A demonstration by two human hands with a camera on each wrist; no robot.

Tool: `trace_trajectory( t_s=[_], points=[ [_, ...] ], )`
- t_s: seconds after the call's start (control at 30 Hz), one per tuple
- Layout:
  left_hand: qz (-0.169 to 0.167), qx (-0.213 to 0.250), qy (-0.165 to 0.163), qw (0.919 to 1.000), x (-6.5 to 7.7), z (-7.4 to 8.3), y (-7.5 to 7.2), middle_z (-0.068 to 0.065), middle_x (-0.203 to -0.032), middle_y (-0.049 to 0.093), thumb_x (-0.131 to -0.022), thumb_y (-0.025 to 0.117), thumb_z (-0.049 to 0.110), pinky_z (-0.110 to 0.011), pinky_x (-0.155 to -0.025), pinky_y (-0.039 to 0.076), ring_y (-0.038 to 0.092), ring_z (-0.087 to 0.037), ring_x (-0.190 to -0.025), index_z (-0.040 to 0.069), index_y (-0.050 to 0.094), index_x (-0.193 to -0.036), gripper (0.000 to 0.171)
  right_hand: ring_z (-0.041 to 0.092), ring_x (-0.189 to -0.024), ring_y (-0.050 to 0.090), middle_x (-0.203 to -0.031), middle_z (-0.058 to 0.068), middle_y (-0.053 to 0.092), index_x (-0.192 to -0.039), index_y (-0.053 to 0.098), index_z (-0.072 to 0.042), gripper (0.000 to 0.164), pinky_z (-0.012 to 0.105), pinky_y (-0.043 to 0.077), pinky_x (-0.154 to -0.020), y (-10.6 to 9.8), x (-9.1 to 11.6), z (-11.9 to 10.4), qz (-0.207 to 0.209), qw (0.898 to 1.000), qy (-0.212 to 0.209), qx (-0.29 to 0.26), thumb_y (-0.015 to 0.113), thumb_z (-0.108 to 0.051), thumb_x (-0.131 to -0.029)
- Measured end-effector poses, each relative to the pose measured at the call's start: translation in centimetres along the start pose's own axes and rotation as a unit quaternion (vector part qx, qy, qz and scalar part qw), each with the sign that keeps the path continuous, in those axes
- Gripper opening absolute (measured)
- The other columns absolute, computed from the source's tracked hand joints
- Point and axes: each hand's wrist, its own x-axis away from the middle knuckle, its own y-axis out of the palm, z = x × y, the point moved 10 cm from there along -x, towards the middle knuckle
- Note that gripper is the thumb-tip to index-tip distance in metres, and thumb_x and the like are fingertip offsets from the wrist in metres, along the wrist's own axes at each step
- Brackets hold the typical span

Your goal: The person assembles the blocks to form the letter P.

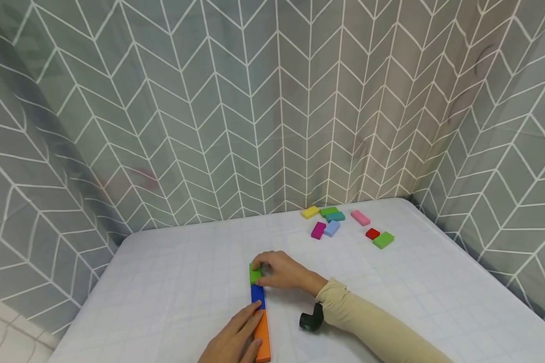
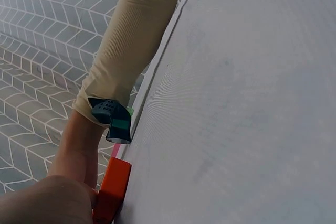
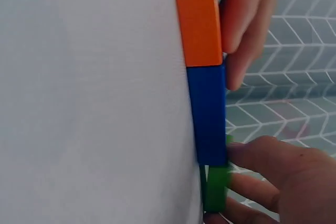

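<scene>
Three blocks stand end to end in a line on the white-covered table in the head view: a green block (image 1: 255, 277) farthest, a blue block (image 1: 258, 296) in the middle, an orange block (image 1: 264, 339) nearest. My right hand (image 1: 283, 272) pinches the green block between thumb and fingers at the blue block's far end. In the right wrist view, the green block (image 3: 216, 188) sits slightly out of line with the blue one, a thin gap showing beside it. My left hand (image 1: 231, 337) lies with extended fingers on the orange block, one fingertip reaching the blue block.
At the back right lie several loose blocks, among them a yellow block (image 1: 310, 212), a pink block (image 1: 361, 218), a magenta block (image 1: 318, 230) and a red block (image 1: 372, 233). A black camera (image 1: 312, 318) is worn on my right wrist. A patterned curtain (image 1: 272, 101) borders the table.
</scene>
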Motion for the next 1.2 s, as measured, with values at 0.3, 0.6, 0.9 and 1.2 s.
trace_trajectory(
  t_s=[0.3, 0.6, 0.9, 1.2],
  points=[
    [-0.005, -0.004, -0.008, 0.9999, -0.1, 0.0, 0.1, -0.005, -0.154, 0.049, -0.108, 0.056, 0.042, -0.038, -0.094, 0.057, 0.056, -0.02, -0.131, 0.002, 0.062, -0.143, 0.053, 0.016, -0.123, 0.06, -0.127, 0.003, 0.07, -0.112, 0.073, -0.01, 0.018, 0.034, 0.044, -0.111, 0.1, 0.9, 0.7, 0.03, 0.999, -0.013, -0.04, 0.077, -0.011, -0.095],
    [0.033, -0.012, 0.012, 0.9993, -0.1, 0.1, -0.3, -0.006, -0.152, 0.052, -0.105, 0.063, 0.038, -0.036, -0.09, 0.059, 0.06, -0.02, -0.127, 0.001, 0.065, -0.139, 0.051, 0.02, -0.129, 0.056, -0.134, 0.004, 0.066, -0.118, 0.072, -0.01, 0.022, 0.037, 0.041, -0.114, 0.4, 1.3, 1.0, 0.034, 0.997, 0.0, -0.062, 0.074, -0.012, -0.096],
    [0.015, -0.016, 0.017, 0.9996, 0.1, 0.1, 0.0, -0.007, -0.149, 0.054, -0.106, 0.06, 0.042, -0.036, -0.092, 0.058, 0.06, -0.021, -0.126, 0.001, 0.066, -0.138, 0.052, 0.019, -0.129, 0.056, -0.135, 0.004, 0.066, -0.118, 0.072, -0.011, 0.021, 0.037, 0.042, -0.113, 0.9, 1.6, 1.0, 0.035, 0.998, -0.006, -0.06, 0.074, -0.014, -0.097],
    [0.04, -0.023, 0.041, 0.9981, 0.1, 0.4, -0.4, -0.008, -0.148, 0.055, -0.104, 0.065, 0.038, -0.037, -0.093, 0.058, 0.06, -0.022, -0.126, 0.001, 0.068, -0.135, 0.049, 0.02, -0.133, 0.054, -0.138, 0.005, 0.065, -0.118, 0.074, -0.011, 0.022, 0.04, 0.041, -0.114, 0.4, 1.6, 1.1, 0.043, 0.996, 0.005, -0.077, 0.075, -0.016, -0.096]
  ],
)
